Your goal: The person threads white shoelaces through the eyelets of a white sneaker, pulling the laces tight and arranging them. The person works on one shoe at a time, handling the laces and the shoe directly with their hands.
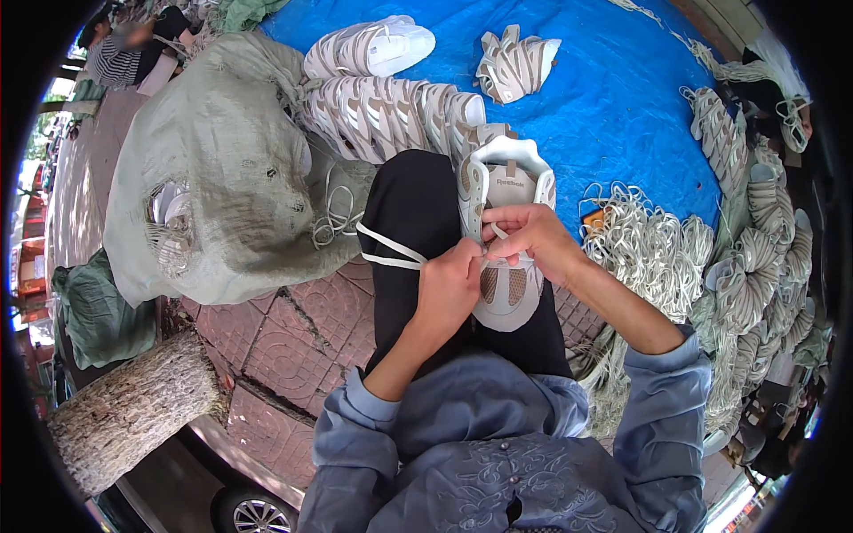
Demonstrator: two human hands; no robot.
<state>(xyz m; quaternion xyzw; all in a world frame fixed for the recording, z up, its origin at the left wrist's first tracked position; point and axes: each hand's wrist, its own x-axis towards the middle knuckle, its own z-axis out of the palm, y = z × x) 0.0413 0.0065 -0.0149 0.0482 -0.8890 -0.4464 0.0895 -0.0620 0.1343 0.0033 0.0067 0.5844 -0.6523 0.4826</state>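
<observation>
A white and beige sneaker (513, 306) rests on my black-trousered lap, its toe toward me and its collar pointing away. My left hand (449, 282) is closed in a pinch at the sneaker's lacing area. From that hand a white shoelace (391, 247) trails left across my knee. My right hand (535, 240) bends over the eyelets from the other side, fingers pinched on the lace, a short loop of it showing between them. Both hands nearly meet over the lower eyelets. The exact threading point is hidden by my fingers.
A blue tarp (604, 107) lies ahead, with a row of sneakers (382, 115) and a separate bundle (515, 67). A large woven sack (204, 160) stands left, above a tree trunk (133, 409). Piled white laces (649, 249) and stacked sneakers (755, 266) lie right.
</observation>
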